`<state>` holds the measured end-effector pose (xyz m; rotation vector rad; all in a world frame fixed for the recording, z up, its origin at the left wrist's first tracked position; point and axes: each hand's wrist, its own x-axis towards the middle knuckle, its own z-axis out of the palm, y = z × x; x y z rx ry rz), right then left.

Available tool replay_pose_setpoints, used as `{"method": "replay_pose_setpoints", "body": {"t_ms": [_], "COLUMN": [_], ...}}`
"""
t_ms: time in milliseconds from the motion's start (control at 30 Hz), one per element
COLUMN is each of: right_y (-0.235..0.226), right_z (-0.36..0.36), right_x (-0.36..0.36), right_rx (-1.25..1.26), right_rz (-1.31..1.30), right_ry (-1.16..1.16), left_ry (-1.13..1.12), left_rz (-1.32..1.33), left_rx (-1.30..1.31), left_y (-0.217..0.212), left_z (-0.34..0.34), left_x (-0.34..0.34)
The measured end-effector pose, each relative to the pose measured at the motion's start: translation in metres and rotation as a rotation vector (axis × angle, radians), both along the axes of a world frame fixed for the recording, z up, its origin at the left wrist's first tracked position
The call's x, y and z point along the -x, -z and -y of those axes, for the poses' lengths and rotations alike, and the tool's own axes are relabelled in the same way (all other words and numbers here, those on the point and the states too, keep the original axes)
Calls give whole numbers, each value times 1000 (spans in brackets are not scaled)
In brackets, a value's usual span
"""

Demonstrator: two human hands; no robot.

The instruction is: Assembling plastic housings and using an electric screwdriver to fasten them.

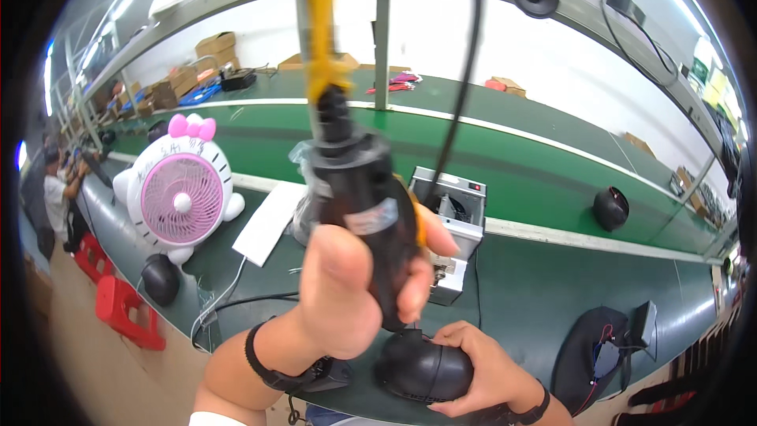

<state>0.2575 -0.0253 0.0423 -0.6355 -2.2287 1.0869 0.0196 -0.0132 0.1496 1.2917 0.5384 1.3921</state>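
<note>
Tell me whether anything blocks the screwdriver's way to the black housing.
Nothing visible does: the screwdriver in the left hand points down toward the black housing; the right hand grips its right side, beside the path.

The screwdriver [355, 170] I hold looks to be smooth plastic, the rounded shell [422, 368] I grip black plastic with a soft sheen, my bench [544, 292] smooth and faintly glossy, the fan [183, 203] shiny plastic, the stools [118, 295] glossy plastic and the boxes [218, 47] dull, matt cardboard.

We see a black-and-yellow tool [355, 181] in our left hand [347, 292], a black casing [418, 367] in our right hand [489, 367], and a pink-and-white fan [183, 203] left of both.
</note>
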Motion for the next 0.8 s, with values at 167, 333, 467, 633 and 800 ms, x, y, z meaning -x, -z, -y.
{"method": "replay_pose_setpoints", "body": {"t_ms": [167,333,467,633,800], "right_y": [1,5,6,3,-2], "right_z": [4,2,2,2,11], "right_x": [9,6,11,7,8], "right_rx": [-15,-12,-50,-46,-50], "right_rz": [18,-11,-14,-56,-48], "right_ry": [-14,40,38,59,92], "left_ry": [27,-86,-248,-166,309], "left_rz": [39,-52,-7,-91,42], "left_rx": [-2,108,94,29,-29], "left_y": [23,49,59,60,56], "left_z": [-1,1,14,1,-23], "left_x": [5,-10,-18,-18,3]}}
